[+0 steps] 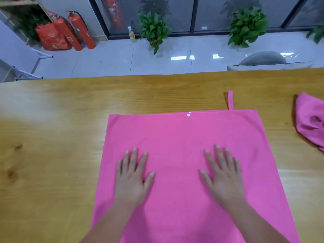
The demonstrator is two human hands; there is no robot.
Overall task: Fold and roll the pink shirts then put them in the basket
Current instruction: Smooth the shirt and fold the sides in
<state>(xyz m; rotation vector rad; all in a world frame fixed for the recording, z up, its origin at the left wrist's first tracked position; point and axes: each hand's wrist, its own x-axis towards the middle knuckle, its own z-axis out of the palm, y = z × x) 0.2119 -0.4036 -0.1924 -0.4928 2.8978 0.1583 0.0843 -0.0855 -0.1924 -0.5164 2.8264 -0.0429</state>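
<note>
A pink shirt lies spread flat on the wooden worktop, straight in front of the person, its near part running out of the bottom of the view. Both hands rest palm down on it, side by side and well apart. The left hand lies on the left half of the cloth with its fingers straight and slightly spread, thumb angled inward. The right hand lies on the right half in the same way, fingers straight and fanned, gripping nothing. Both bare forearms reach in from the bottom edge. The far hem of the shirt runs level across the worktop, with a small white dot at its middle, perhaps a snap or button, though the blur makes it hard to tell. A narrow pink loop sticks out past the hem near the far right corner and lies on the wood. A second shirt, crumpled, sits at the right edge of the worktop, apart from the flat one and partly cut off by the frame. Beyond the worktop is a pale tiled floor. Two red extinguishers and a red bag stand at far left, a small bottle and leafy plants stand along the glass wall, and a grey chair sits just behind the far right edge.
</note>
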